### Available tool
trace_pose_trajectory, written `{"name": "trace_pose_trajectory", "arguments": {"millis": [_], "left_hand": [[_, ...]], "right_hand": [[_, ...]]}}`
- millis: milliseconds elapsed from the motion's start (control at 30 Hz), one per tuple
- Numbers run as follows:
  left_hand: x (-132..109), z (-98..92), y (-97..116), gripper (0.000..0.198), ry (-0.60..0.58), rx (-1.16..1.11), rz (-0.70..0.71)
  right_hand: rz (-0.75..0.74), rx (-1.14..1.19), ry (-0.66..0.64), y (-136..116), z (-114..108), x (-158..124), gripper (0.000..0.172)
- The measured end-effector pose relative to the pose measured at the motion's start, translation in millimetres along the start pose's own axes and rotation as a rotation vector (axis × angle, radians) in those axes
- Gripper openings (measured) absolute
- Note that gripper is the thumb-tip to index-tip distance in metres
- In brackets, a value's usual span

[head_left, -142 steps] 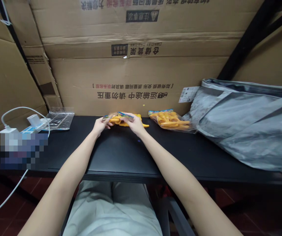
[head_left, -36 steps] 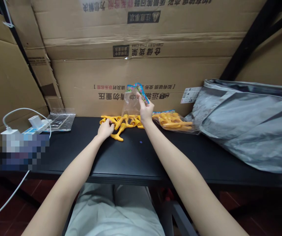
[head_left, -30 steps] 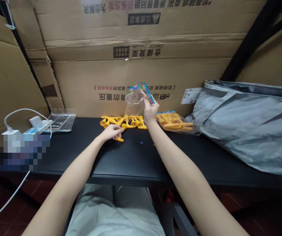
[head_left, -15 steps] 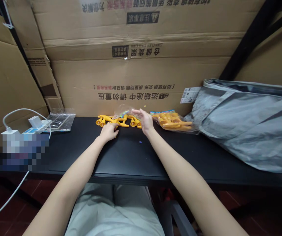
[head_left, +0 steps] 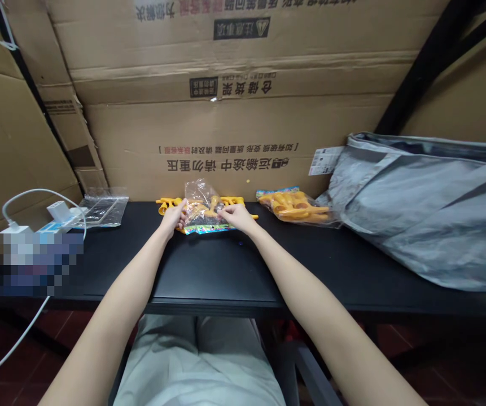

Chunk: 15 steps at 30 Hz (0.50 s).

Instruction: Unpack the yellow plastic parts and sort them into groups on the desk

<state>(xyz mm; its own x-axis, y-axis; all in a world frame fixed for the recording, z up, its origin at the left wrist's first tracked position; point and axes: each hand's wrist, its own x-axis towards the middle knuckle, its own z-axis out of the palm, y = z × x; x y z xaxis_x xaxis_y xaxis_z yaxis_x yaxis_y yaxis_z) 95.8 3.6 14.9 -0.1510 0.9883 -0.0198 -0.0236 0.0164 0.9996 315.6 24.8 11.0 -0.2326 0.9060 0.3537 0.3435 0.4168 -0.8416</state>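
A clear plastic bag (head_left: 200, 192) with a colourful printed strip (head_left: 209, 229) on its near edge is stretched between my two hands. My left hand (head_left: 173, 220) is closed on the bag's left side. On the other side my right hand (head_left: 240, 217) pinches it, thumb and fingers together. Orange pipe-shaped plastic toys (head_left: 233, 200), each with a small cup, lie behind and under the bag, partly covered by it and by my hands. I cannot tell whether any of them is inside this bag.
To the right lies a filled bag of the same orange toys (head_left: 296, 206), beside a large grey fabric bag (head_left: 429, 208). A flat clear packet (head_left: 106, 210) and a power strip with white chargers (head_left: 52, 225) are at the left. Cardboard (head_left: 226, 124) stands behind the black table (head_left: 221, 276).
Both hands have taken hold of the clear bag, and its printed strip has turned to the near side. My left hand moved slightly left; the right hand, previously raised open, came down and closed.
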Motion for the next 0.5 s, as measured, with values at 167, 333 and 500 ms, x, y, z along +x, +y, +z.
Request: {"name": "trace_pose_trajectory", "arguments": {"millis": [167,333,500], "left_hand": [[-6.3,5.3,0.8,0.037,0.048,-0.039,0.16],[-5.1,8.7,2.5,0.027,0.155,-0.117,0.208],[-3.8,6.7,2.8,0.022,0.284,-0.083,0.205]], "right_hand": [[-0.156,-0.042,0.113,-10.1,2.3,-3.1,0.03],[-0.187,0.124,0.234,-17.4,6.2,-3.8,0.032],[-0.089,0.326,0.278,-16.1,9.5,-2.0,0.033]]}}
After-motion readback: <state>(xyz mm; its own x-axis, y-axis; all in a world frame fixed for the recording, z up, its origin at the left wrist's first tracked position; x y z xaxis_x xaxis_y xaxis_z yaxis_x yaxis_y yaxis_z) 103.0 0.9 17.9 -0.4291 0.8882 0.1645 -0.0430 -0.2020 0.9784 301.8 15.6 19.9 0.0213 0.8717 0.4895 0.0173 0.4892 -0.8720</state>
